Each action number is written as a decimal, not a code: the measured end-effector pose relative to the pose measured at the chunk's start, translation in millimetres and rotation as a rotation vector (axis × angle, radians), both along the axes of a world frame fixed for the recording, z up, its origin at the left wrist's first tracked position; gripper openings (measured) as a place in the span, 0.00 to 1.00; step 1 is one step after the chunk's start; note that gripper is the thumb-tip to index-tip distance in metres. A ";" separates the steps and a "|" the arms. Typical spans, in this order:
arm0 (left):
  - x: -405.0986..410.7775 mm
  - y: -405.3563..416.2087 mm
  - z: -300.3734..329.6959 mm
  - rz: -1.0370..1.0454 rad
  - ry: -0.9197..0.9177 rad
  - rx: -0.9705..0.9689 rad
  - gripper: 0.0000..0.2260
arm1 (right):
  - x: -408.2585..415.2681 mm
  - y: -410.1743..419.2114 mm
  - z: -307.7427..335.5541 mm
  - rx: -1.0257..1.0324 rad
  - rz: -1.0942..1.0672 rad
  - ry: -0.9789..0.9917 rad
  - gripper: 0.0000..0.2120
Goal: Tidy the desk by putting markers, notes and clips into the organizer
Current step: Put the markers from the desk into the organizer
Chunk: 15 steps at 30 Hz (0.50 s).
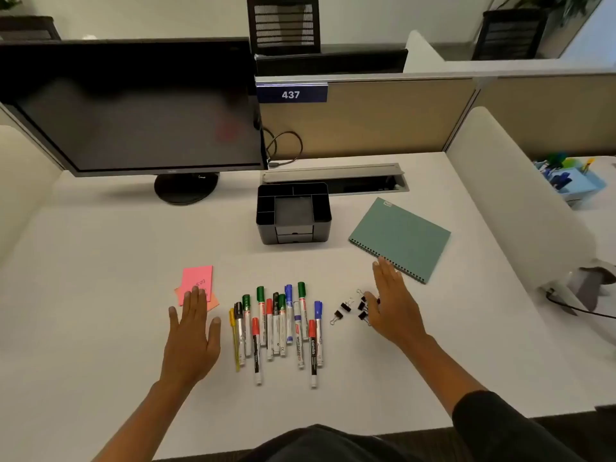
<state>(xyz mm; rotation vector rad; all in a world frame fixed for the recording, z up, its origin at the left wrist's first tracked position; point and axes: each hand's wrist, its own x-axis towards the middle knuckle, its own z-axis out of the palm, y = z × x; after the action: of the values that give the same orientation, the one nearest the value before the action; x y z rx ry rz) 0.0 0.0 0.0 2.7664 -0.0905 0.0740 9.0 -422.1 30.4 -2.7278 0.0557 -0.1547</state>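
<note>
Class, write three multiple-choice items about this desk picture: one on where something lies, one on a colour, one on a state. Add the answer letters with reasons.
1. Where do the markers lie?
A. between the two hands
B. inside the organizer
C. on the notebook

2. What colour is the notebook?
A. red
B. teal green
C. yellow

3. What state is the organizer in?
A. full of markers
B. tipped over
C. upright and empty

Answers: 1 A, the markers sit on the desk between the left hand and right hand. 2 B, its cover is teal green. 3 C, its compartments show nothing inside.
</note>
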 end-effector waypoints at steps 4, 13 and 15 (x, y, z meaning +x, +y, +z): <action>1.4 -15.9 16.2 0.008 -0.292 -0.030 0.20 | 11.0 32.4 13.8 0.165 -0.025 -0.028 0.13; -8.6 -53.8 27.6 0.003 -0.307 -0.169 0.16 | 31.0 109.1 7.6 0.241 -0.077 0.423 0.13; -14.1 -56.2 24.4 0.006 -0.283 -0.180 0.17 | 31.4 118.2 3.1 0.218 -0.096 0.453 0.14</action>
<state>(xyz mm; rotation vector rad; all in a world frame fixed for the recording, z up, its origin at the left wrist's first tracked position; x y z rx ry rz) -14.1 -56.2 24.4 2.5596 -0.1416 0.4527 40.4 -303.9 33.5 -2.4892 0.3112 0.4200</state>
